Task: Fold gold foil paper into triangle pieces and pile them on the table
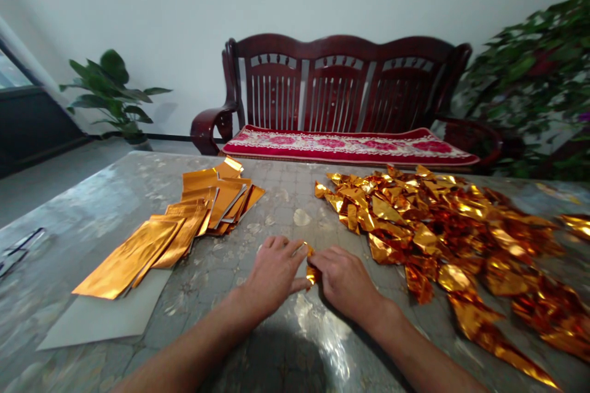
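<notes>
Between my two hands, low over the middle of the table, is a small folded piece of gold foil paper [311, 275]. My left hand [274, 270] pinches its left side, with the thumb below and the fingers above. On the other side my right hand [343, 279] is closed with its fingertips against the foil, which is mostly covered. Flat gold foil sheets [133, 252] lie in loose, overlapping stacks to the left. To the right spreads a large heap of folded gold foil pieces [428, 221], shiny and crumpled in shape.
The table [207, 331] has a glossy patterned cover. A pale sheet [110, 316] lies under the foil stacks, and a dark slim object [21, 250] sits at the left edge. Behind stand a wooden bench [341, 92] and potted plants [115, 95] on both sides.
</notes>
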A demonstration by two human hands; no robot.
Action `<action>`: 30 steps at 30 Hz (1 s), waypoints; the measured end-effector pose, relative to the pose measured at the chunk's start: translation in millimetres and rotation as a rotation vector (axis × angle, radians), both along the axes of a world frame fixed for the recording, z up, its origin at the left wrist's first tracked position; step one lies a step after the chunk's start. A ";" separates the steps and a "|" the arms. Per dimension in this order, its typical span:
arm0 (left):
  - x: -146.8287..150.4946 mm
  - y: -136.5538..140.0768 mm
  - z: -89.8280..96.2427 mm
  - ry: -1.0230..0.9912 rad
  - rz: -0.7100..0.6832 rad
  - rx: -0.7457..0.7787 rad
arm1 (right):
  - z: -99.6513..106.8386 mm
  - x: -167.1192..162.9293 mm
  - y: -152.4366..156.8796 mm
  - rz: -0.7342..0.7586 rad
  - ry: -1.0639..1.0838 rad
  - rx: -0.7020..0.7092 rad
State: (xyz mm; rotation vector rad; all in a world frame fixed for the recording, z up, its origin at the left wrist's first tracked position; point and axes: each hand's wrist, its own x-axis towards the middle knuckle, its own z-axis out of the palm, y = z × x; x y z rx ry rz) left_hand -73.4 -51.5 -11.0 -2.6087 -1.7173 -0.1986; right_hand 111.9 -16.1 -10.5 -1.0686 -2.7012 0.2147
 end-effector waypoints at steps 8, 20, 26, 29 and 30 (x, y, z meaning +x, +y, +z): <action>-0.4 1.1 1.3 0.023 -0.012 0.006 | -6.2 13.2 15.0 -0.001 0.158 -0.001; -1.1 -3.1 8.1 0.010 0.057 -0.052 | 3.8 5.6 0.7 -0.029 -0.093 0.080; 16.4 -21.0 17.6 0.035 0.236 -0.035 | 2.0 1.0 -5.2 -0.063 -0.022 0.049; 27.8 -34.1 7.5 0.074 0.181 -0.130 | -0.1 4.2 0.4 0.060 0.058 0.041; 30.2 -37.9 2.9 0.076 0.147 -0.138 | -1.2 5.6 2.6 0.096 0.076 0.033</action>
